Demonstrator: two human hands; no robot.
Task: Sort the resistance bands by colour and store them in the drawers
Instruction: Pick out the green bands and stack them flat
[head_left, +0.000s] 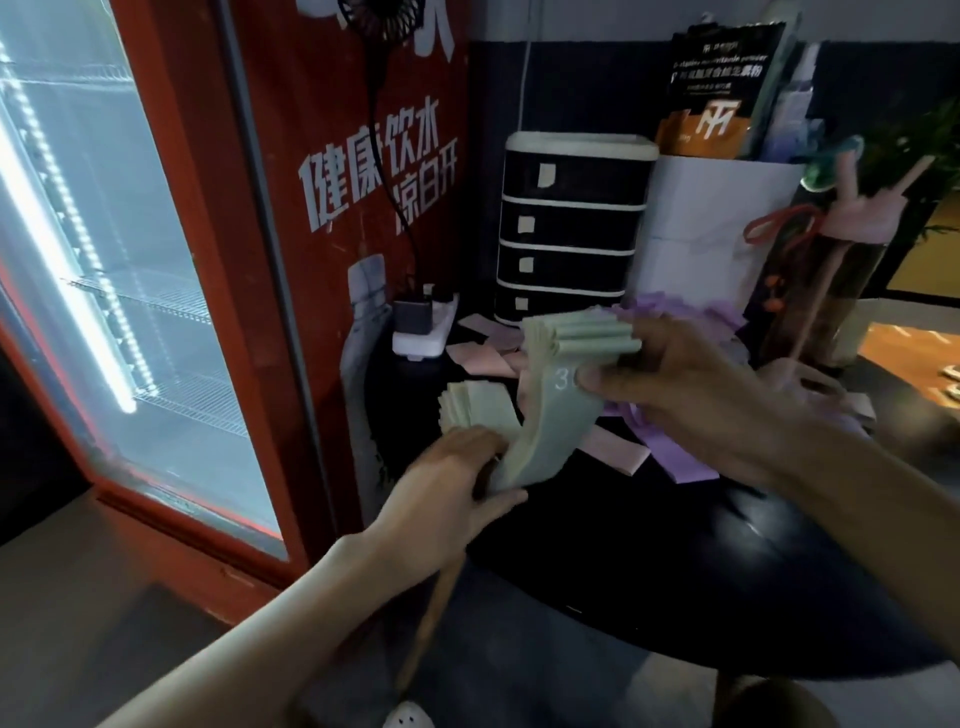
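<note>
Stack of green resistance bands (545, 415) held above the dark worktop (675, 571): left hand (452, 483) clasps its lower end and right hand (691, 395) its upper end, fingers curled round it. Pink bands (480, 356) and purple bands (675, 462) lie on the worktop before the four-drawer unit (571, 228).

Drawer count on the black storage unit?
4, stacked in one column: top drawer, second drawer, third drawer, bottom drawer, its lower edge partly hidden behind the green bands.
</note>
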